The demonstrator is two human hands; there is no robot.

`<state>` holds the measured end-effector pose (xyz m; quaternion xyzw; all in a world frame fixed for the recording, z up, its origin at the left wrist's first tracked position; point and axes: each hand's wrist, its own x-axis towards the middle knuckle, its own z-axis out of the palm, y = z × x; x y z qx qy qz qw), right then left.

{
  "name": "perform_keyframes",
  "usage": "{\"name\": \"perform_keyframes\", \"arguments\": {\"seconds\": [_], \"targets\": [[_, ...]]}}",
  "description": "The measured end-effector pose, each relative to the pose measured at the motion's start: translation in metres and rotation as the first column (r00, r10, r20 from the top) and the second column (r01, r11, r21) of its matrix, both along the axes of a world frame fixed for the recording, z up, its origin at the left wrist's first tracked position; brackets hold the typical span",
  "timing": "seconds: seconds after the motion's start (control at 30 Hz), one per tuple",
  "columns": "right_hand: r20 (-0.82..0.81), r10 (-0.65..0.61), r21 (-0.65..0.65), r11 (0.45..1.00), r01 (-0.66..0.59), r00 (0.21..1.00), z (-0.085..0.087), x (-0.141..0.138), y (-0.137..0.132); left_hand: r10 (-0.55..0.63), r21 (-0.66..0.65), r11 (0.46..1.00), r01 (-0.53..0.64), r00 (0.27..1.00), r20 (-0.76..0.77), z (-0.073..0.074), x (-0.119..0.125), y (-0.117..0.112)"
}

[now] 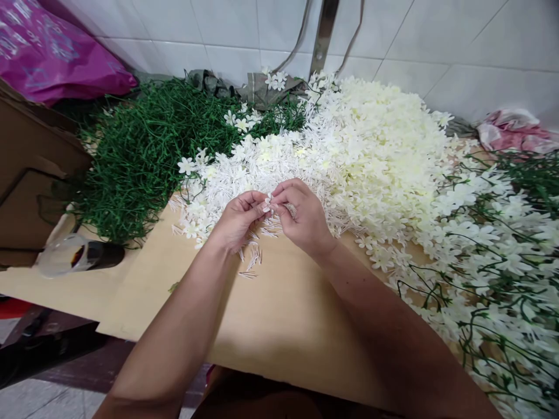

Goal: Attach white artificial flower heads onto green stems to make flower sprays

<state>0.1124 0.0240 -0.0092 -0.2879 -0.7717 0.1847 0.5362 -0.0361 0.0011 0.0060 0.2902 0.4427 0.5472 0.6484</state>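
My left hand (238,220) and my right hand (302,215) meet over the tan board (279,314), fingertips pinched together on a small white artificial flower piece (268,202). Both hands are closed around it. Just behind them lies a big heap of loose white flowers (371,145) and white stamen pieces (227,174). A few stamen pieces (253,256) lie scattered on the board under my left wrist. A pile of green plastic stems (148,145) sits to the left of the heap.
Finished green stems with white flowers (502,256) cover the right side. A small jar lying on its side (78,256) rests at the left edge by a brown cardboard box (30,174). A purple bag (52,52) and white tiled wall (437,41) are behind.
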Motion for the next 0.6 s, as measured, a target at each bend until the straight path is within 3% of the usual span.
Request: {"name": "perform_keyframes", "arguments": {"seconds": [0.2,0.43,0.53,0.6], "targets": [[-0.052,0.014,-0.227,0.974,-0.025,0.999,0.0033,0.0008,0.0009,0.012,-0.002,1.0,-0.012,0.998,-0.065,0.0002,-0.0007,0.0016],[-0.288,0.0,-0.516,0.842,-0.155,0.958,0.0022,-0.0032,0.0013,0.085,0.048,0.996,-0.079,0.987,-0.139,-0.0001,0.0036,0.0014],[-0.35,-0.009,-0.593,0.776,-0.214,0.937,-0.0001,-0.0043,0.0034,0.053,0.054,0.997,-0.046,0.991,-0.124,0.0005,0.0044,0.0009],[-0.365,-0.016,-0.605,0.764,-0.224,0.931,-0.0014,-0.0051,0.0039,0.05,0.057,0.997,-0.044,0.992,-0.113,0.0009,0.0049,0.0007]]}}
